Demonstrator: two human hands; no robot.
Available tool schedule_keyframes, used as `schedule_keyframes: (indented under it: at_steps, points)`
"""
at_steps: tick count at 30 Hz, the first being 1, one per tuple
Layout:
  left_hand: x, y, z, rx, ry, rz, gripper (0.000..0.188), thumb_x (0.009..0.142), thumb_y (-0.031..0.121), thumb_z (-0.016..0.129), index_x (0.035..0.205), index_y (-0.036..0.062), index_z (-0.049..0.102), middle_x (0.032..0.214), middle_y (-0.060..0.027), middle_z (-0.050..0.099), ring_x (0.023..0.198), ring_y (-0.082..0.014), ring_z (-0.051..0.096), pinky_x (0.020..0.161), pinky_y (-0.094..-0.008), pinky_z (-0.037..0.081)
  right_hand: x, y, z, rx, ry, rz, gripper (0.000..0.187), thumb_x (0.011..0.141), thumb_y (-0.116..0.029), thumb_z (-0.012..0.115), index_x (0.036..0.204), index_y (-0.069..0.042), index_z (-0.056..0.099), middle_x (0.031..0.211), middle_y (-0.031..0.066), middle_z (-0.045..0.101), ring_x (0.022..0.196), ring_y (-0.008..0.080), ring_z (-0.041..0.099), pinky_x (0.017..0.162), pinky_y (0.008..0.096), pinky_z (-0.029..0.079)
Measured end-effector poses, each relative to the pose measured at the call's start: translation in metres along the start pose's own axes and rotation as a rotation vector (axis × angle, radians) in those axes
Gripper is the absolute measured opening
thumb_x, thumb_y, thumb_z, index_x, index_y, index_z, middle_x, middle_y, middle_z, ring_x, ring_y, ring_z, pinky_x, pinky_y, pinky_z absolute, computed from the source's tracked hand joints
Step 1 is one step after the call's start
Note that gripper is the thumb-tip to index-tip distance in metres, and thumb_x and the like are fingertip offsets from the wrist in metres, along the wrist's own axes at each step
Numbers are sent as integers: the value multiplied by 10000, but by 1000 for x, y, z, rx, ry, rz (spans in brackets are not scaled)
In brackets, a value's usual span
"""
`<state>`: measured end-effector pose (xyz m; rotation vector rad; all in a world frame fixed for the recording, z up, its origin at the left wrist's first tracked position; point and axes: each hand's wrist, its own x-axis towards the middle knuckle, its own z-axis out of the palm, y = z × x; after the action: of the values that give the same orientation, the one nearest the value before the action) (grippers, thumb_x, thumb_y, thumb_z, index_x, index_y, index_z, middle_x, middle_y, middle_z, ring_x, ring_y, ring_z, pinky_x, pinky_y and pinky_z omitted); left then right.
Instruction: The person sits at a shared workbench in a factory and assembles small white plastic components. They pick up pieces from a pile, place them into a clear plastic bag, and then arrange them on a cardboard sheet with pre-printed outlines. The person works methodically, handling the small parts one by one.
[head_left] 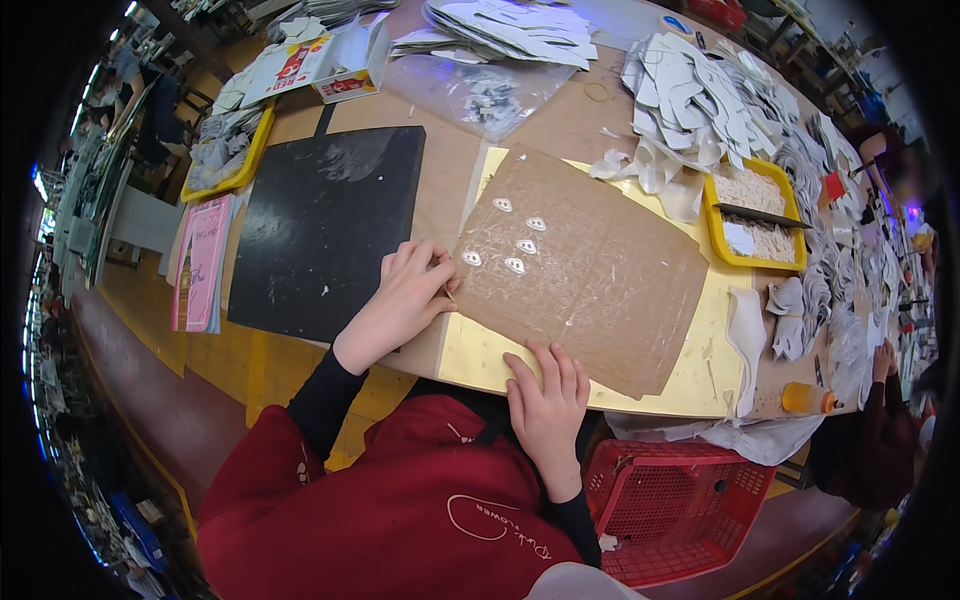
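A brown board (610,270) with a glossy, crinkled surface lies tilted on a yellow sheet (480,355). Several small white pieces with dark dots, one of them a white piece (526,246), are spread over its left half. At the board's left edge my left hand (405,290) is closed, thumb and fingertips pinched together. A tiny pale bit shows at the fingertips, too small to name. By the board's front edge my right hand (548,400) rests with its fingers apart, holding nothing.
Left lies a black mat (330,230), beside a pink booklet (200,265). A yellow tray (715,225) of pale bits with a dark blade across it stands right. White cut pieces (690,95) pile up behind. A red basket (610,465) stands below the table edge.
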<state>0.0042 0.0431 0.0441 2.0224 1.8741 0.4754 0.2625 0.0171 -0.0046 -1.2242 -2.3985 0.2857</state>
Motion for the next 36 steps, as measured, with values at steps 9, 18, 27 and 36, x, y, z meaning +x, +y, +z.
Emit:
schedule_keyframes:
  at_steps: [9, 18, 27, 36]
  points:
    - [6, -10, -12, 28, -1, 166, 55, 880, 134, 701, 919, 95, 694, 1012, -1, 640, 1047, -194, 589, 1062, -411, 326, 0, -1, 0, 5, -10, 14, 325, 913, -246, 670, 1237, -223, 686, 1362, 21, 590, 1312, 262, 503, 1130, 447, 329]
    - [3, -7, -10, 111, 55, 105, 44, 917, 121, 672, 951, 97, 686, 1027, -11, 663, 1029, -174, 613, 1061, -436, 327, 2, -2, 0, 0, -5, 36, 295, 925, -252, 661, 1217, -229, 691, 1341, 4, 605, 1300, 241, 513, 1132, 449, 321]
    - [6, -1, -27, -329, 462, -24, 88, 881, 54, 678, 961, 34, 648, 1098, -95, 647, 1013, -278, 642, 947, -353, 455, 3, -2, 0, 2, 6, 36, 274, 926, -256, 668, 1196, -227, 701, 1342, -10, 621, 1287, 228, 530, 1140, 457, 309]
    - [4, 15, -17, -775, 388, -19, 102, 905, 44, 694, 987, 3, 650, 978, -55, 687, 972, -136, 647, 900, -281, 487, 2, -1, 0, 38, 22, 22, 287, 910, -261, 700, 1195, -222, 706, 1328, -16, 626, 1292, 242, 522, 1144, 471, 298]
